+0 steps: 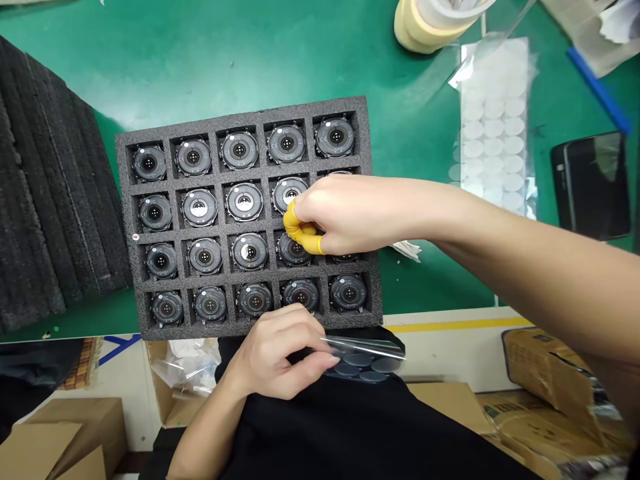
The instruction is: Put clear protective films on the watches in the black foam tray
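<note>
A black foam tray (220,175) holds rows of round watch bodies (239,149), backs up, one in each compartment. My right hand (345,213), with yellow finger cots on its fingers, is over the right half of the tray. Its fingers are curled together against a watch (295,251) in the third row; whatever is between them is hidden. Just below the tray's front edge, my left hand (287,350) pinches a clear sheet of round film stickers (367,360) between thumb and fingers. The sheet is partly curled over.
Stacked black foam trays (45,193) stand at the left. On the green table (200,60) at the right lie a sheet of white round stickers (495,133), a dark phone-like device (593,187) and tape rolls (425,27). Cardboard boxes (545,413) sit below the table edge.
</note>
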A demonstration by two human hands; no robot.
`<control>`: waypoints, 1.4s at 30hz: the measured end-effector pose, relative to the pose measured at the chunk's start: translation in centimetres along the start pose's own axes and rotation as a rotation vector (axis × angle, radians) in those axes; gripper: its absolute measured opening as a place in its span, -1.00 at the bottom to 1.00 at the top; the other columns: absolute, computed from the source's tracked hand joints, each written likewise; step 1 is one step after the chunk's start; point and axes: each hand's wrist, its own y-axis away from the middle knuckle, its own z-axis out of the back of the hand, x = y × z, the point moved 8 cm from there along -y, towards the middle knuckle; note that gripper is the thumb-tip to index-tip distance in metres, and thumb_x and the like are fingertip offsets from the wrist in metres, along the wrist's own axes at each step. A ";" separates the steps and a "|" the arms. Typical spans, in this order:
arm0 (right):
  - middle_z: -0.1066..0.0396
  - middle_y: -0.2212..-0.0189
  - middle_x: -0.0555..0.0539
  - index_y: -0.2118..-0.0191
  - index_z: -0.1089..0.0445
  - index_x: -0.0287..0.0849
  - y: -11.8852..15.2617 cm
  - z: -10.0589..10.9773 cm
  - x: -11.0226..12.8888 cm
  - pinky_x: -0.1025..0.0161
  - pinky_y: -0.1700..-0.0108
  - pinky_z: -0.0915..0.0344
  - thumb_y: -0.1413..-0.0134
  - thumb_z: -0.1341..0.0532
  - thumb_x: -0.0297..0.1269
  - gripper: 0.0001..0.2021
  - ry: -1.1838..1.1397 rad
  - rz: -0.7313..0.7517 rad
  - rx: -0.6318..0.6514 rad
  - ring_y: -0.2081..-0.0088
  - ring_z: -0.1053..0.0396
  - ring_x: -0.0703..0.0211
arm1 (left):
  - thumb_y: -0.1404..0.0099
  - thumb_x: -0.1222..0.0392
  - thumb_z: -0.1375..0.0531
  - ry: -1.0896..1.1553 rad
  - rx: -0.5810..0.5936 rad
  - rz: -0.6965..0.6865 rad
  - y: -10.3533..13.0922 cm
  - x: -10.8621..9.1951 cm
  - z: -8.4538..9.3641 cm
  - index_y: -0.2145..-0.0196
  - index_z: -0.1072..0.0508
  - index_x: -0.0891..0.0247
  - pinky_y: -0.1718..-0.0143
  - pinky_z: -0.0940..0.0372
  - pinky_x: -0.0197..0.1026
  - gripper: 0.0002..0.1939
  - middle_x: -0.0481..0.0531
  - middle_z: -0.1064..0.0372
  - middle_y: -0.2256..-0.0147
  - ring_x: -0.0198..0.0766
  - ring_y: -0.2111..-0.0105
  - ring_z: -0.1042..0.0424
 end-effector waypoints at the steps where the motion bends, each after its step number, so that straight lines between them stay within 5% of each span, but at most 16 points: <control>1: -0.25 0.59 0.08 0.46 -0.42 -0.13 0.0 0.0 0.0 0.15 0.30 0.03 -0.18 -0.25 -0.50 -0.79 -0.006 0.007 -0.006 0.50 -0.08 0.24 | -0.56 0.23 -0.29 -0.001 0.000 0.000 0.0 0.0 0.0 0.22 -0.49 0.25 0.30 -0.44 -0.18 -0.87 0.05 -0.52 0.38 -0.25 0.38 -0.49; 42: -0.26 0.58 0.08 0.46 -0.42 -0.15 0.0 0.0 0.2 0.17 0.31 0.07 -0.17 -0.22 -0.53 -0.79 -0.025 -0.006 -0.002 0.51 -0.05 0.25 | -0.53 0.25 -0.31 -0.014 -0.017 0.002 0.0 0.0 0.2 0.21 -0.52 0.25 0.31 -0.44 -0.19 -0.90 0.04 -0.54 0.37 -0.25 0.39 -0.51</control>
